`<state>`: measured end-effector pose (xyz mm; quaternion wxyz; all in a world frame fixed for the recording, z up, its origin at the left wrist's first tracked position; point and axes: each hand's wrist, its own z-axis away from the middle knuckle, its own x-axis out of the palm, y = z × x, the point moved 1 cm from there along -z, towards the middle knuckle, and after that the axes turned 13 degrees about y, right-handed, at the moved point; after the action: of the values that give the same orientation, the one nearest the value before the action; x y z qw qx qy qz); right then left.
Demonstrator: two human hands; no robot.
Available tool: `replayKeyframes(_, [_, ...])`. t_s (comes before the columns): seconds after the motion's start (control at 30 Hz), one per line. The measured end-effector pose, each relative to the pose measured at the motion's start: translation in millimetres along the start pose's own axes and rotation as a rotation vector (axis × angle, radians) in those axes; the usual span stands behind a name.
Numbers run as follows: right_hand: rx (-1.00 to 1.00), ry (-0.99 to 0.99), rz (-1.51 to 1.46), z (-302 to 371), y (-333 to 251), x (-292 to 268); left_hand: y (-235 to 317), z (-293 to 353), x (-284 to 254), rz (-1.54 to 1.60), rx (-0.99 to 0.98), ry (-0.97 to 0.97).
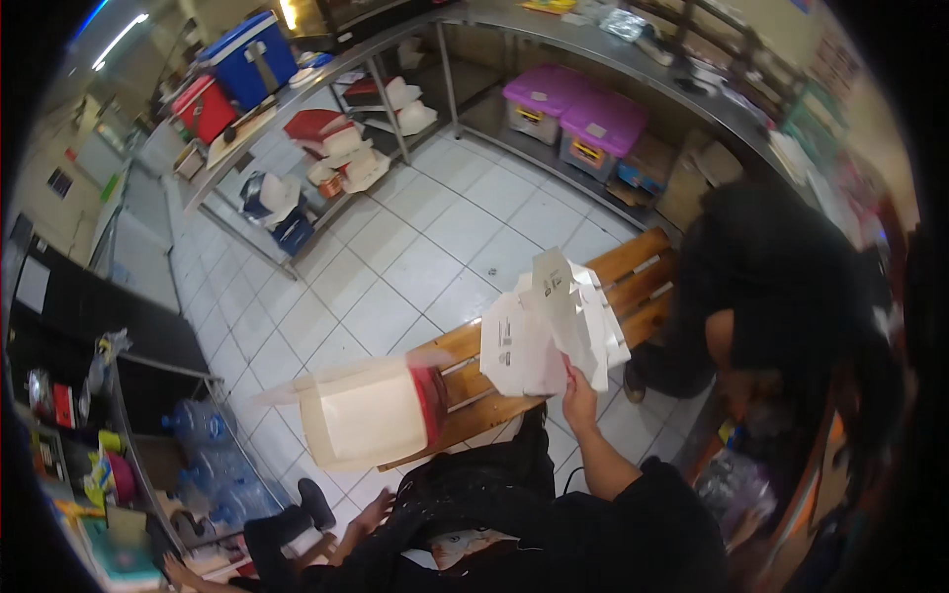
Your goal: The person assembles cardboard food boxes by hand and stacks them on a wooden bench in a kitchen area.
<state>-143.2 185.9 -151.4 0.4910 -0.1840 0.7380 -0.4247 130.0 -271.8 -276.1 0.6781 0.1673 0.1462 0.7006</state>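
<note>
My right hand (581, 400) is closed on the lower edge of a white cardboard box (524, 346), partly folded, its flaps standing up over the slatted wooden bench (465, 387). Left of it on the bench sits an open box (366, 415), pale inside with a red side; its raised flap is blurred. Beside my dark-clothed lap is my left hand (372, 514), low and apart from both boxes. Its fingers look loosely stretched out, with nothing visible in them, though motion softens their outline.
A person in black (781, 287) bends close at the right of the bench. Another person's boot (316, 504) is at the lower left, near large water bottles (232, 494). Metal shelving holds purple-lidded bins (603, 124) and folded boxes (351, 158). A blue cooler (247, 59) stands on the counter.
</note>
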Motion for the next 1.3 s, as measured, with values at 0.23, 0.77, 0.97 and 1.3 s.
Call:
replayKeyframes(0.23, [0.370, 0.166, 0.219, 214, -45, -23, 147, 63, 51, -0.341, 0.126, -0.299])
replayKeyframes(0.77, [1.098, -0.108, -1.304, 391, -102, -95, 149, 157, 215, -0.899, 1.313, -1.162])
replayKeyframes(0.97, [0.961, -0.097, -1.151, 426, -84, -128, 136, 190, 234, -1.298, 1.258, -1.266])
replayKeyframes(1.3, [1.025, -0.205, -1.515, 430, -89, -152, 144, 211, 266, -1.486, 1.179, -1.200])
